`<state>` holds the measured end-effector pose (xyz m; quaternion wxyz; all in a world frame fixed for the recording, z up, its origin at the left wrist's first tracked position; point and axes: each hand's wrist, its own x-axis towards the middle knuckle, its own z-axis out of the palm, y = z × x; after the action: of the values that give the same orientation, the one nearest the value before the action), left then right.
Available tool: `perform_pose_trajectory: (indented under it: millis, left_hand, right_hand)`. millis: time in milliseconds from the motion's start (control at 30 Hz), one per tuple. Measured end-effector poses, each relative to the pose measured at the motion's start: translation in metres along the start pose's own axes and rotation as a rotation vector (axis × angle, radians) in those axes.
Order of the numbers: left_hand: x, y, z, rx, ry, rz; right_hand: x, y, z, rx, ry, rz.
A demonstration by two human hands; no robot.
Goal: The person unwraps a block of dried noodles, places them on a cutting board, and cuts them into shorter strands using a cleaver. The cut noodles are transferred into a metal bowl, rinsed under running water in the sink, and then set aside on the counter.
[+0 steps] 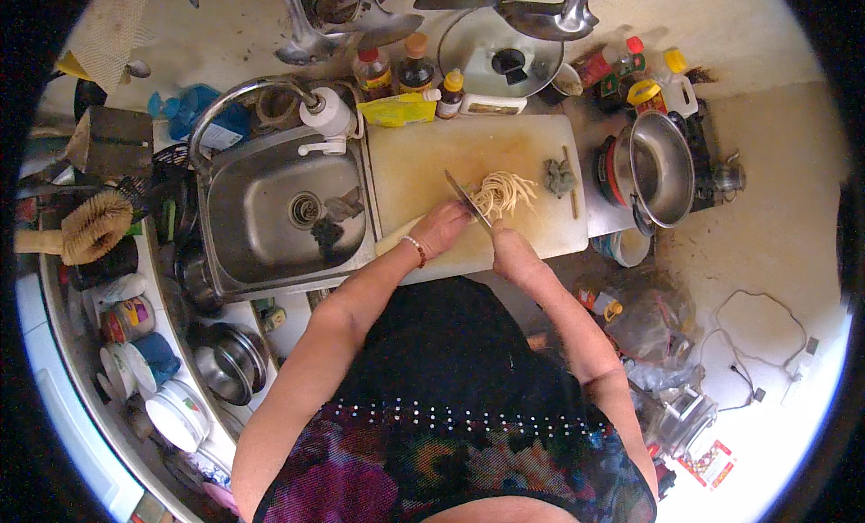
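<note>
A pale cutting board (432, 144) lies to the right of the sink. My right hand (517, 253) is closed around the handle of a kitchen knife (466, 195), whose blade slants up and left across the board. My left hand (442, 224), with a beaded bracelet at the wrist, presses on pale dough, apparently a folded sheet, just left of the blade. Its fingertips are close to the blade and partly hidden. Cut noodle-like strips (503, 193) lie in a loose heap right of the knife. A crumpled greyish cloth or bag (559, 178) rests near the board's right end.
A steel sink (270, 185) with a curved faucet (230, 90) is at the left. Bottles (415, 67) and a glass pot lid (503, 57) line the wall. A steel bowl (662, 171) stands right of the board. Ladles (554, 19) hang overhead.
</note>
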<state>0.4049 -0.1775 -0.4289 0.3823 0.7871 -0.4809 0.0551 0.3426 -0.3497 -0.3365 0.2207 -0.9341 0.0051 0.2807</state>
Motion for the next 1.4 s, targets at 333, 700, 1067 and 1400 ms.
perform_pose_trajectory:
  millis: [333,700,1067,1400]
  left_hand:
    - [-0.007,-0.009,0.009,0.001,-0.152,-0.047]
    - [-0.001,0.004,-0.005,0.034,-0.071,-0.039]
    - [-0.015,0.004,-0.004,0.061,-0.086,-0.053]
    - [-0.01,0.005,-0.011,0.024,-0.001,-0.027]
  right_hand:
    - [0.011,0.002,0.013,0.08,0.17,-0.004]
    - [0.024,0.002,0.033,0.143,0.157,0.071]
    - [-0.016,-0.028,-0.012,0.001,-0.026,-0.007]
    - [0.013,-0.018,0.018,0.184,0.155,0.118]
